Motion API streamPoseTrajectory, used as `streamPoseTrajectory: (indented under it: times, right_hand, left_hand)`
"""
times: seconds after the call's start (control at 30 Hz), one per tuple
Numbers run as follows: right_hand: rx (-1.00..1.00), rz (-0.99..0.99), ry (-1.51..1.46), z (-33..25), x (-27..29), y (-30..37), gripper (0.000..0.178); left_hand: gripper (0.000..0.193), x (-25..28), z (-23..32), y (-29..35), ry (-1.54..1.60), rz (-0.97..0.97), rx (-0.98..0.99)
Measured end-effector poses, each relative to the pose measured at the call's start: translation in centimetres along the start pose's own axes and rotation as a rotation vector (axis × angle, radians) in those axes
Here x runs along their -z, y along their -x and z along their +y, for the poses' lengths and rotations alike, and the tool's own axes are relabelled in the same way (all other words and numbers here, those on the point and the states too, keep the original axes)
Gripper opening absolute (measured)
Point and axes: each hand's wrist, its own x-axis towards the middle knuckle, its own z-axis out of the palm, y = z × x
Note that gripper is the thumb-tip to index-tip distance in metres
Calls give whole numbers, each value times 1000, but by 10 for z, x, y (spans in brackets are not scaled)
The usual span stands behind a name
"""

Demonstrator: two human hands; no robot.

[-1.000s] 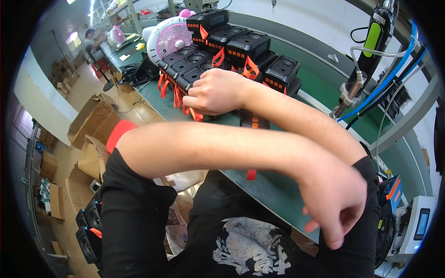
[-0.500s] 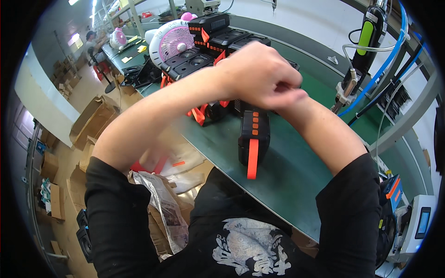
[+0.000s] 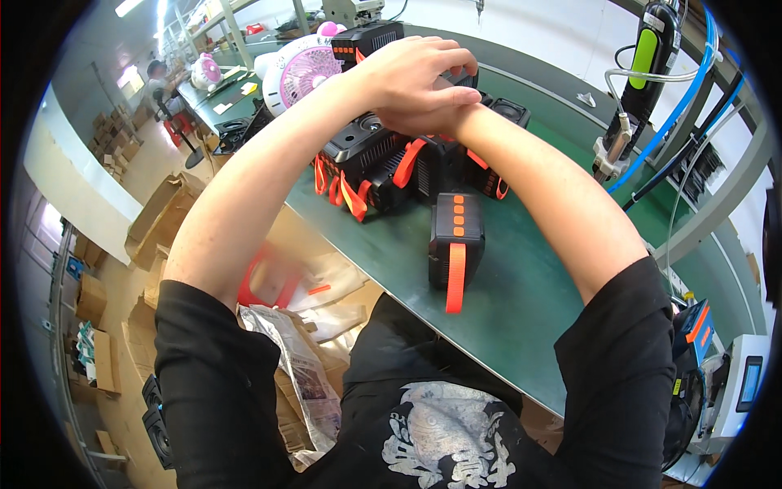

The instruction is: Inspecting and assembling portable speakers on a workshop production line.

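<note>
Near speaker (image 3: 454, 222): likely stiff, fairly heavy; grip sides, strap (image 3: 456, 281) probably soft. Left hand (image 3: 411, 77): fingers loosely spread. Right hand (image 3: 423, 124): mostly hidden, can't tell.

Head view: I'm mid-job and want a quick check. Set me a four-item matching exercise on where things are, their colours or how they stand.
Column one
1. Left hand
2. Lone speaker box nearest the person
3. Large fan
4. Tall cylindrical tool

Column two
A. White, with a pink grille
B. Black with a green panel, at upper right
C. Overlaps the right wrist in this view
D. On the green table, orange strap hanging down

Pairs: 1-C, 2-D, 3-A, 4-B
</note>
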Motion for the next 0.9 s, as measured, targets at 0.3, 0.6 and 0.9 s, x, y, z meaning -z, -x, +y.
streamPoseTrajectory:
  times: [0.3,0.6,0.9]
  right_hand:
    - [-22,-226,405,39,10,-12,21]
    - [-55,-318,608,54,18,-14,21]
    - [-81,-314,717,68,26,-8,23]
  left_hand:
    - [58,-10,-27,-21,-270,-266,368]
    - [47,-25,-46,-37,-303,-84,361]
    - [44,-32,-51,-52,-292,-67,387]
